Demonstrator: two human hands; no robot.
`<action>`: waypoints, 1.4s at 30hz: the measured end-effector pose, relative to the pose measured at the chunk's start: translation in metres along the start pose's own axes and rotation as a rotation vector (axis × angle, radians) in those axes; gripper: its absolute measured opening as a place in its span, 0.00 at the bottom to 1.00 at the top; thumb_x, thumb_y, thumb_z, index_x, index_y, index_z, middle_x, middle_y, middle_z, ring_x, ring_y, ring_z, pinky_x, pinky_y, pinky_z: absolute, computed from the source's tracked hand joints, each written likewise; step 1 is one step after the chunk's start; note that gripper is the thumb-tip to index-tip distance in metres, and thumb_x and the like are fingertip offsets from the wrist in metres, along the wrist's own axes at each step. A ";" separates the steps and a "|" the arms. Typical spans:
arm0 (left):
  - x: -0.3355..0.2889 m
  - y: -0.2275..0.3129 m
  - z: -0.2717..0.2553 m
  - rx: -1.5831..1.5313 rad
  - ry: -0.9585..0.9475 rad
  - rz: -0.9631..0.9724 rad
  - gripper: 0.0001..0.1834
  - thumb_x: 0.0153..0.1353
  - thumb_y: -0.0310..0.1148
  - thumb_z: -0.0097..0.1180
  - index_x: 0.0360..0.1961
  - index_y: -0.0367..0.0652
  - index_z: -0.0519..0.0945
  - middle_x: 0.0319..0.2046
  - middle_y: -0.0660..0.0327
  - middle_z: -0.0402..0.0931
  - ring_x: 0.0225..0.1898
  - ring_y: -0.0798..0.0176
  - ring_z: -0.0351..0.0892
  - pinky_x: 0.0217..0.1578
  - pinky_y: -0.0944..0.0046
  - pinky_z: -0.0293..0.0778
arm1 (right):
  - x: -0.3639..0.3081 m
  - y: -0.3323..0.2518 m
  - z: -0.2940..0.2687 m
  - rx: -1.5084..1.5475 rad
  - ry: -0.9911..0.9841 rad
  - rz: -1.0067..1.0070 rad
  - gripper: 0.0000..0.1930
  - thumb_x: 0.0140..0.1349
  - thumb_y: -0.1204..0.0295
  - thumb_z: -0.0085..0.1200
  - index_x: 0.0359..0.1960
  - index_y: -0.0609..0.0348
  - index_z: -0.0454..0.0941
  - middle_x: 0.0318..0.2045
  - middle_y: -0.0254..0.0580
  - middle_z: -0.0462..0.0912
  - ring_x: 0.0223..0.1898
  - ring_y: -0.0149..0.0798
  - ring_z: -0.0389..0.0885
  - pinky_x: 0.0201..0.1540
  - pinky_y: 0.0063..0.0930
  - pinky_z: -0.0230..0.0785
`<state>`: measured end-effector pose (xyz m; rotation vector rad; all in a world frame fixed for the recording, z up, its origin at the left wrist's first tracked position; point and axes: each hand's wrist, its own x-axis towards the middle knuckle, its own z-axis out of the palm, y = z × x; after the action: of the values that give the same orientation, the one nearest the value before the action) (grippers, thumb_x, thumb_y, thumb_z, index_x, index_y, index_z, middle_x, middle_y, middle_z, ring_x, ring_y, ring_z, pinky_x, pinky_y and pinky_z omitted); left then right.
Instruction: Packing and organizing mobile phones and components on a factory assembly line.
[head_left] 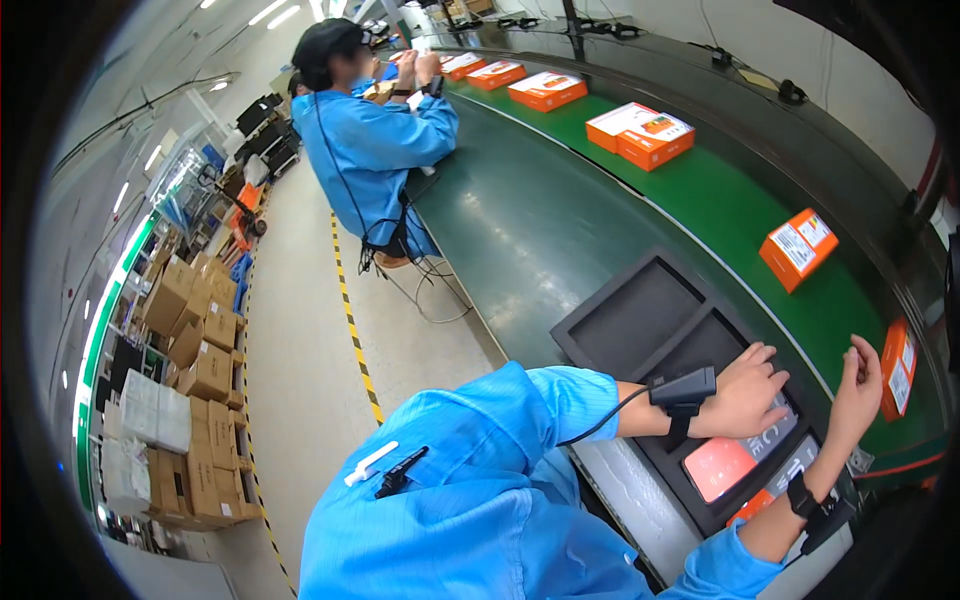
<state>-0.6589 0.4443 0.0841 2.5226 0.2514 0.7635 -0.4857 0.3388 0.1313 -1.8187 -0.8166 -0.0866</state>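
The left hand (742, 395) is over a grey package (775, 436) in the black tray (635, 315), fingers spread, though I cannot tell whether they grip; the right hand (858, 388) is raised, loosely curled, seemingly holding nothing. The package looks light, stiff and smooth, perhaps slippery and easily scuffed, so opposite edges should give the surest hold.

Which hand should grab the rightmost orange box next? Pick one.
Right, likely: the right hand is raised close beside that orange box, while the left hand is farther off, over the black tray.
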 end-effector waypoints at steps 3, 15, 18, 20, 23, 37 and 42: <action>0.000 -0.005 -0.004 -0.069 0.013 -0.005 0.32 0.51 0.44 0.62 0.51 0.29 0.76 0.38 0.47 0.80 0.58 0.42 0.67 0.66 0.48 0.55 | -0.004 -0.017 -0.011 0.004 0.011 -0.031 0.13 0.70 0.71 0.48 0.49 0.66 0.77 0.42 0.37 0.79 0.42 0.28 0.75 0.46 0.22 0.67; -0.009 -0.015 -0.053 -0.785 -0.511 -0.333 0.27 0.56 0.32 0.58 0.56 0.31 0.73 0.45 0.44 0.77 0.47 0.43 0.75 0.55 0.50 0.66 | -0.012 0.026 -0.013 0.080 -0.065 0.108 0.14 0.69 0.70 0.51 0.48 0.69 0.79 0.45 0.40 0.81 0.48 0.32 0.77 0.54 0.25 0.68; -0.012 -0.014 -0.052 -0.132 -0.107 0.197 0.34 0.55 0.32 0.59 0.62 0.28 0.65 0.56 0.42 0.68 0.58 0.40 0.66 0.60 0.47 0.62 | -0.010 0.014 -0.027 0.055 0.063 0.086 0.12 0.67 0.71 0.53 0.46 0.67 0.80 0.39 0.36 0.82 0.40 0.27 0.78 0.46 0.21 0.69; -0.002 -0.006 -0.046 0.061 -0.246 0.130 0.36 0.56 0.36 0.60 0.62 0.28 0.64 0.49 0.42 0.74 0.59 0.41 0.66 0.62 0.46 0.58 | -0.019 0.011 -0.040 0.009 0.144 0.104 0.10 0.66 0.71 0.53 0.44 0.64 0.81 0.35 0.35 0.82 0.37 0.25 0.78 0.43 0.19 0.68; -0.008 0.004 -0.036 0.225 -0.283 0.154 0.34 0.57 0.36 0.60 0.61 0.28 0.66 0.48 0.44 0.76 0.60 0.40 0.65 0.64 0.44 0.55 | -0.027 0.002 -0.042 -0.055 0.185 0.092 0.09 0.65 0.71 0.54 0.41 0.62 0.83 0.30 0.34 0.83 0.35 0.24 0.79 0.41 0.17 0.68; -0.042 0.019 -0.026 -0.054 -0.153 -0.004 0.34 0.63 0.30 0.54 0.66 0.28 0.57 0.64 0.37 0.59 0.65 0.39 0.61 0.66 0.49 0.55 | -0.029 0.006 -0.029 -0.046 0.141 0.030 0.10 0.62 0.69 0.54 0.40 0.57 0.84 0.30 0.34 0.85 0.34 0.26 0.81 0.39 0.20 0.71; -0.042 0.044 -0.017 0.189 -0.206 0.094 0.53 0.48 0.40 0.71 0.68 0.29 0.54 0.65 0.35 0.57 0.61 0.37 0.63 0.61 0.47 0.62 | -0.032 0.002 -0.033 -0.144 0.117 -0.021 0.10 0.65 0.69 0.53 0.43 0.56 0.84 0.31 0.34 0.85 0.36 0.25 0.82 0.42 0.18 0.71</action>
<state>-0.7016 0.4004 0.0984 2.7845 0.1403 0.5296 -0.4985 0.2950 0.1293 -1.9205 -0.7625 -0.2690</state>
